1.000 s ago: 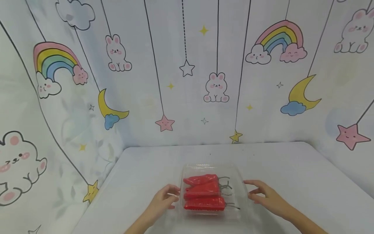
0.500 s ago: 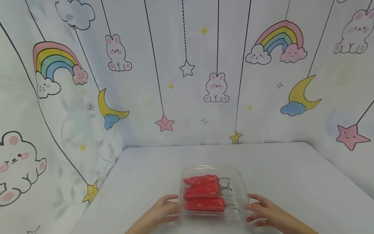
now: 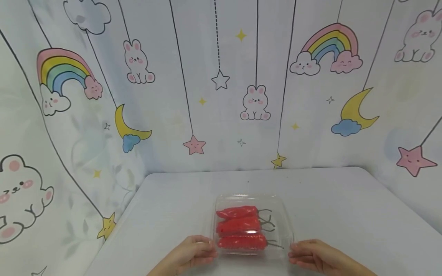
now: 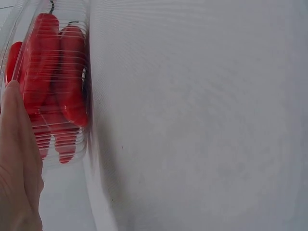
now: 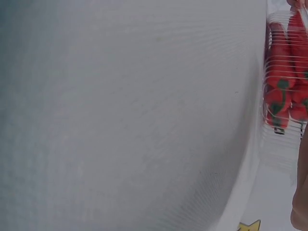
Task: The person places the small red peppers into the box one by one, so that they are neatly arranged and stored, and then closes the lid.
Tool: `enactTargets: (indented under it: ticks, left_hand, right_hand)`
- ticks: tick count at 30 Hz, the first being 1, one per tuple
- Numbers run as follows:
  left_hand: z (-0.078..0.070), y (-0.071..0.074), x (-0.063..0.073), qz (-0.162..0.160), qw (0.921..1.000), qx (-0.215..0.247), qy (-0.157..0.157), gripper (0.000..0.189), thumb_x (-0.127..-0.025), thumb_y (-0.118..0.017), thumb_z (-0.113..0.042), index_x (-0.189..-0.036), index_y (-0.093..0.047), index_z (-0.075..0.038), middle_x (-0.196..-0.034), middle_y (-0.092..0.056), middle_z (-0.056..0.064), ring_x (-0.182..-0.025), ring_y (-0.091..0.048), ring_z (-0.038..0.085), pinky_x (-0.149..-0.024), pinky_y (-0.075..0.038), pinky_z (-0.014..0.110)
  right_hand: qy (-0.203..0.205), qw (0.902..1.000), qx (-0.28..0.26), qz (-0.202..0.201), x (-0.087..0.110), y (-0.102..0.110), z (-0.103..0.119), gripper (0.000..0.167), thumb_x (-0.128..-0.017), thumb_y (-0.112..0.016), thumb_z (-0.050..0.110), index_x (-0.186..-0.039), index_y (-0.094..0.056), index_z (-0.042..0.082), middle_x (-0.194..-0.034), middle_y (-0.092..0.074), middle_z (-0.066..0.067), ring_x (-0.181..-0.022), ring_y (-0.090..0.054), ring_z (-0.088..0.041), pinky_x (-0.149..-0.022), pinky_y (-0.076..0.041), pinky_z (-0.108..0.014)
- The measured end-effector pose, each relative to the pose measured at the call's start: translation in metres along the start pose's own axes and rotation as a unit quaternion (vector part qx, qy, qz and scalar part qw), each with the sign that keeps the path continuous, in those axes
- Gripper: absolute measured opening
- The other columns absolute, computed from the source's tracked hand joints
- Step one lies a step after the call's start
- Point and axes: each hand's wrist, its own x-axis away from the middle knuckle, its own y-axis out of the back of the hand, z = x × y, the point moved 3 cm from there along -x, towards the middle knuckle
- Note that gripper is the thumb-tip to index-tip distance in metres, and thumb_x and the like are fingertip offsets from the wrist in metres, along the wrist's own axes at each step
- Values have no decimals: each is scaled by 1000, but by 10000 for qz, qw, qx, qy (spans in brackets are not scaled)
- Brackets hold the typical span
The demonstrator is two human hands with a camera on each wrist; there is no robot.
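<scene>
A clear plastic clamshell box [image 3: 286, 222] with its lid down sits on the white table. Several red peppers [image 3: 241, 224] with thin green stems lie inside, stems toward the right. At the front left corner my left hand [image 3: 193, 253] has its fingers gathered on the rim. My right hand [image 3: 319, 256] pinches the front right corner. In the left wrist view, the left hand [image 4: 18, 159] lies along the box side, fingertips at the rim, with peppers [image 4: 48, 62] showing through ribbed plastic. Only an edge of the right hand [image 5: 301, 187] shows in the right wrist view.
The white tabletop [image 3: 172, 199] stretches around the box, its back edge against a hanging cloth [image 3: 165, 115] printed with rabbits, rainbows, moons and stars. The cloth also runs down the left and right sides.
Both hands have slid toward the front corners of the box, and their spread fingers have drawn together on it. The box and peppers have stayed in nearly the same place.
</scene>
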Motion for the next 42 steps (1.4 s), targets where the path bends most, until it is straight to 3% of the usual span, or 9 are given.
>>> enactTargets:
  ticks: [8,19,28,36,42]
  left_hand:
    - [1,0,-1,-107,9999,98,4,29,-86,-63,-13,-104,-52,6,-92,-67,15,-82,-67,20,-77,-53,31]
    - [0,-1,-4,-225,9996,-87,-156,18,-86,-62,-7,-97,-55,5,-90,-67,18,-79,-67,21,-73,-54,29]
    - [0,-5,-4,-222,9989,-52,-412,8,-84,-60,-1,-89,-55,2,-80,-68,13,-73,-68,16,-66,-55,25]
    - [5,-7,-8,-393,9988,-71,-270,10,-83,-60,0,-91,-55,4,-77,-68,9,-72,-67,15,-66,-55,24]
    - [5,-6,-5,-377,9988,-190,-238,18,-84,-62,-7,-96,-54,5,-83,-68,12,-77,-68,20,-68,-55,27]
  right_hand:
    - [-65,9998,80,162,-4,-2,0,23,-94,-50,12,-104,-65,-1,-99,-67,-9,-93,-63,-13,-88,-46,-24]
    - [-3,9991,427,5,-10,-4,-1,10,-89,-57,9,-88,-66,5,-90,-68,-9,-87,-66,-14,-76,-50,-16]
    - [195,9978,631,15,-14,-2,1,12,-89,-55,6,-87,-66,5,-86,-69,-8,-84,-66,-13,-74,-50,-16]
    - [299,9955,900,46,-16,0,2,12,-88,-55,7,-87,-67,4,-83,-69,-7,-80,-67,-12,-71,-50,-15]
    - [73,9964,843,-69,-14,4,2,13,-89,-56,9,-92,-67,2,-86,-69,-6,-81,-66,-11,-73,-50,-15]
